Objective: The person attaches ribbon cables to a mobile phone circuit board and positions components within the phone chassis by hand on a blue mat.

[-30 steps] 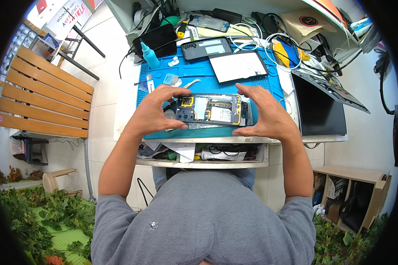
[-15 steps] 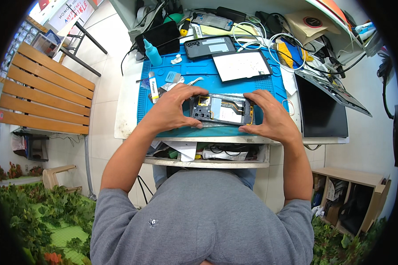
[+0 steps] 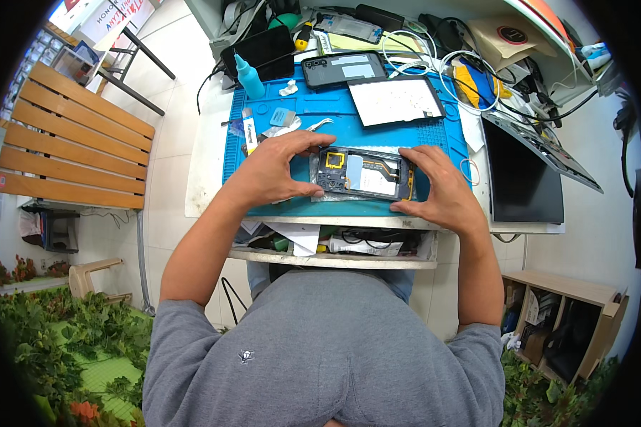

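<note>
An opened smartphone [image 3: 374, 176] lies lengthwise between my hands, its insides facing up. A yellow-edged square, a pale blue patch and an orange-lined flex cable show in its dark frame. My left hand [image 3: 281, 169] grips its left end, with the thumb at the near corner and the fingers at the far corner. Around the right end curl the thumb and fingers of my right hand [image 3: 445, 191]. Beneath the phone, the edges of a clear plastic sheet [image 3: 319, 165] stick out over the blue work mat [image 3: 342, 128].
Behind the phone lie a white-faced panel [image 3: 394, 102] and a dark phone back cover [image 3: 342, 69]. A light-blue squeeze bottle [image 3: 249, 78] stands at the mat's far left. An open laptop [image 3: 523, 174] sits on the right, and an open drawer [image 3: 335, 260] juts out below the desk edge.
More of the yellow-edged square shows, as my left fingers have shifted left off the phone's far edge. The whole view has moved slightly. Both hands remain at the phone's ends.
</note>
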Demonstrator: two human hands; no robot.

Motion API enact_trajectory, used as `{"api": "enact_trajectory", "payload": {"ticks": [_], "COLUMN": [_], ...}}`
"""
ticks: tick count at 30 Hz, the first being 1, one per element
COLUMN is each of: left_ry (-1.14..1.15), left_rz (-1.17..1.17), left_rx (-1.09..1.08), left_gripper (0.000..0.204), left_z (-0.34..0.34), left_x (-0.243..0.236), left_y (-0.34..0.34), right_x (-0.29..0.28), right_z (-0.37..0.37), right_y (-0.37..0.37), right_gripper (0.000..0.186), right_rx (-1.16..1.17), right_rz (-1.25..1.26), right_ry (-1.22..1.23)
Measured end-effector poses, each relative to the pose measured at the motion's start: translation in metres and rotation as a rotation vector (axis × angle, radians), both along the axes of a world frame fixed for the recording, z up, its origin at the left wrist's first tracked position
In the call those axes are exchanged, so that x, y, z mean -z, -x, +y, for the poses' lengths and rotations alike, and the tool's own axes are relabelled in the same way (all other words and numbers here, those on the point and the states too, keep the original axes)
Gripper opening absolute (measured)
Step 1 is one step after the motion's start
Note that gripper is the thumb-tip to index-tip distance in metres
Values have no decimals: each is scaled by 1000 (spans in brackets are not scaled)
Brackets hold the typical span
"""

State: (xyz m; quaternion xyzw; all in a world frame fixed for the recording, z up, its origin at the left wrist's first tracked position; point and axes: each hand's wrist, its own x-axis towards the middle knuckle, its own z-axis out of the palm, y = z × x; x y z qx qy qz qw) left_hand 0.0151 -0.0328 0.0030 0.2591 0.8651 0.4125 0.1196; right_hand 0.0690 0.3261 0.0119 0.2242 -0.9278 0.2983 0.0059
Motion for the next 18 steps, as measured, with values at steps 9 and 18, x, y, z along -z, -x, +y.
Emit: {"api": "enact_trajectory", "payload": {"ticks": [9,18], "left_ry": [138,398], "left_rz": [-6,147], "left_rx": [-40,27], "left_gripper": [91,90], "left_z": [19,31], "left_x": [-22,-38], "left_y": [-10,-11], "right_x": [0,-14], "right_z": [15,23], "right_y": [-4,4], "right_gripper": [99,88], "right_rx": [7,1], "right_rz": [38,-112], "right_ry": [-40,-94]}}
